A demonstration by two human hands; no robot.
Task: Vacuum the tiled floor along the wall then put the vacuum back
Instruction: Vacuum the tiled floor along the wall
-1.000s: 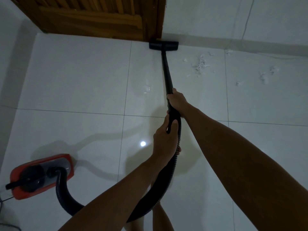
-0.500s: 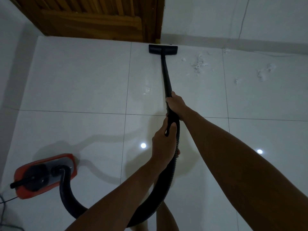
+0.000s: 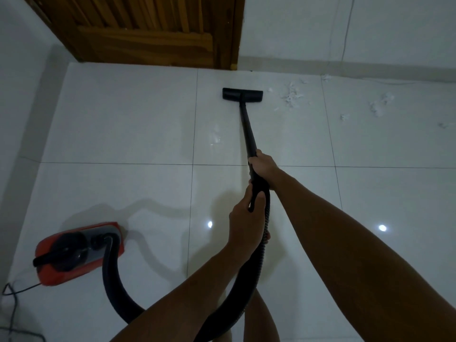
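From the head view, the right hand (image 3: 261,164) gripped the long black vacuum wand (image 3: 247,127) and the left hand (image 3: 246,218) clasped its black handle lower down. The flat black floor nozzle (image 3: 242,94) rested on the glossy white tiled floor (image 3: 123,119), near the white wall (image 3: 370,28) and beside scattered white paper scraps (image 3: 292,95). The red canister vacuum body (image 3: 79,253) sat on the floor at lower left, joined by a ribbed black hose (image 3: 116,292).

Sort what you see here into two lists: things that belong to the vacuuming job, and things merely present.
Belongs to the job:
floor nozzle
wand
hose
red vacuum body
white scraps
left hand
right hand

Merely present:
wooden door
wall cable
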